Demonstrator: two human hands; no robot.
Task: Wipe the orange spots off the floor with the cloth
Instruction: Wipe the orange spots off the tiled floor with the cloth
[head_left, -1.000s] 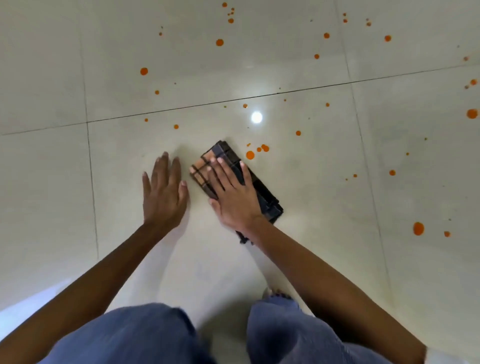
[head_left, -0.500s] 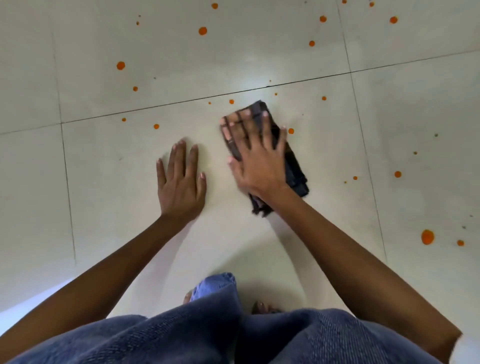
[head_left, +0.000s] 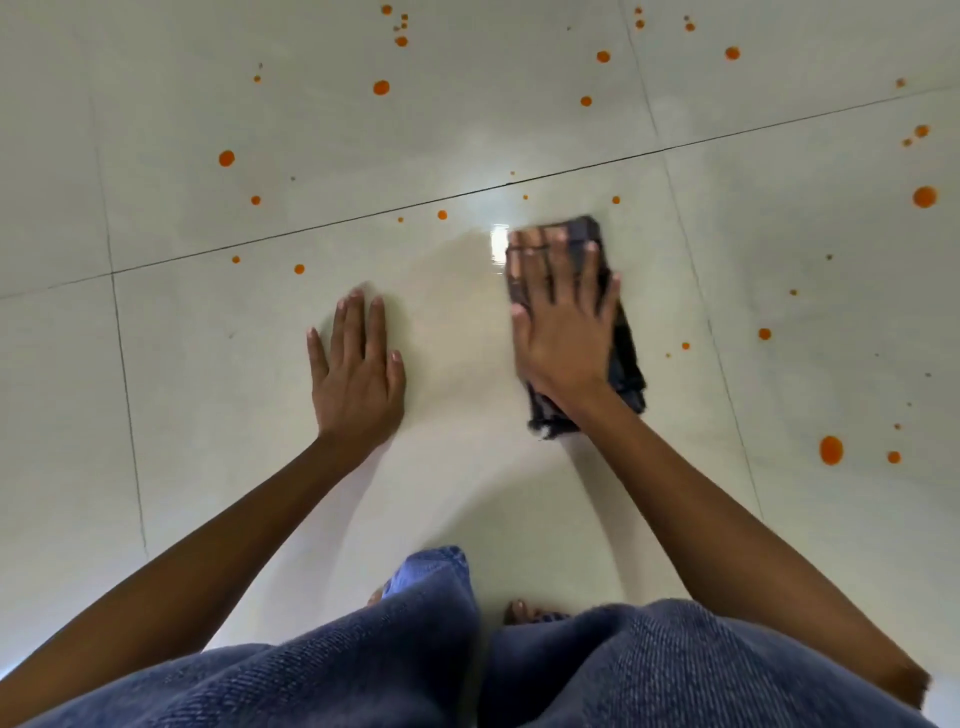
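Rightward slid the cloth (head_left: 626, 358) under the flat, spread right hand (head_left: 563, 332); left hand (head_left: 358, 374) open, palm on floor (head_left: 208, 395).

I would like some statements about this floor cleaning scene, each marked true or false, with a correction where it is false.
1. The right hand presses flat on the dark cloth. True.
2. The left hand holds a second cloth. False: it rests bare on the floor.
3. Orange spots remain, such as a large one to the right of the cloth. True.
4. The cloth is white. False: it is dark with plaid lines.
5. The floor is carpet. False: it is glossy tile.
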